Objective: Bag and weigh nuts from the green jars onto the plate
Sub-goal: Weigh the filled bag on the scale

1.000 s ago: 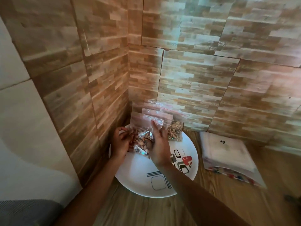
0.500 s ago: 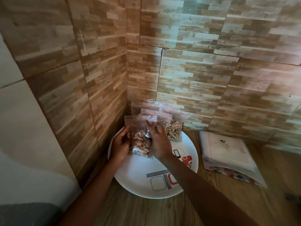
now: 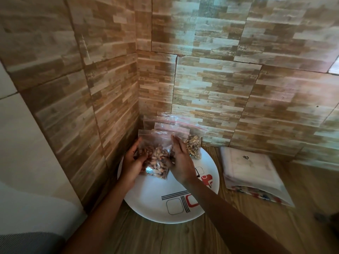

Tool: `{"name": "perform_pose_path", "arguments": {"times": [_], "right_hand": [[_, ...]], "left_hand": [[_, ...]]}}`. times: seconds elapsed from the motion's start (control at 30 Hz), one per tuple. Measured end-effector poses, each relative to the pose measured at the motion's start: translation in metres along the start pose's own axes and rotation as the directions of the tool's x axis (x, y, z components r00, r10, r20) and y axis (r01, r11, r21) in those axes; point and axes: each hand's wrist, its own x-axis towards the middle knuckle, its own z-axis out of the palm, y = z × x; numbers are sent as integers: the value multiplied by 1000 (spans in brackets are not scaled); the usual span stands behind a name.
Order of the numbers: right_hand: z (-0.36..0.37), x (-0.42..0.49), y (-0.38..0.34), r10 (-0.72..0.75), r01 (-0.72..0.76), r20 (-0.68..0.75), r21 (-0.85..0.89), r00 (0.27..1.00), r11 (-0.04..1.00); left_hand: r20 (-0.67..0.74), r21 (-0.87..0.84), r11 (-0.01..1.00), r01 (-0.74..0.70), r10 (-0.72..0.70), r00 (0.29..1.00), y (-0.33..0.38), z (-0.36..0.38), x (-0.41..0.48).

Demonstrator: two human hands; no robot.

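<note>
While fingers of left hand (image 3: 132, 163) and right hand (image 3: 180, 161) clamp clear zip bag of brown nuts (image 3: 155, 159) on round white patterned plate (image 3: 146, 200) | we judge clear bag of pale nuts (image 3: 193, 146) already placed | green jars unseen.

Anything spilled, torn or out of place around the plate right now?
Nothing stands out. The left hand and right hand hold the front bag of nuts upright on the white plate; the walnut bag stands behind it by the wall. No loose nuts show on the plate.
</note>
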Motion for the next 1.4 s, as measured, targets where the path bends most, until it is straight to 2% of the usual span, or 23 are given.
{"name": "perform_pose_path", "arguments": {"times": [0.17, 0.37, 0.5, 0.73, 0.87, 1.13, 1.4], "right_hand": [[-11, -13, 7, -87, 87, -1, -18, 996, 996], [-29, -36, 11, -115, 114, -47, -24, 992, 993], [-48, -59, 14, -125, 124, -57, -24, 990, 992], [-99, -113, 21, -172, 159, -64, -168, 983, 973], [-124, -139, 23, -160, 142, -88, -183, 983, 973], [-169, -191, 14, -156, 122, -163, -203, 974, 972], [-223, -246, 12, -135, 84, -227, -222, 965, 971]], "left_hand": [[15, 267, 940, -211, 215, 976, -1, 10, -15], [48, 264, 907, -329, 329, 943, 8, 29, -47], [131, 262, 902, -343, 319, 939, 20, 43, -75], [197, 293, 892, -345, 297, 934, 21, 64, -125], [228, 234, 911, -339, 287, 930, 29, 76, -147], [349, 134, 922, -363, 299, 888, 54, 111, -195], [435, 51, 884, -464, 399, 807, 94, 152, -241]]}}
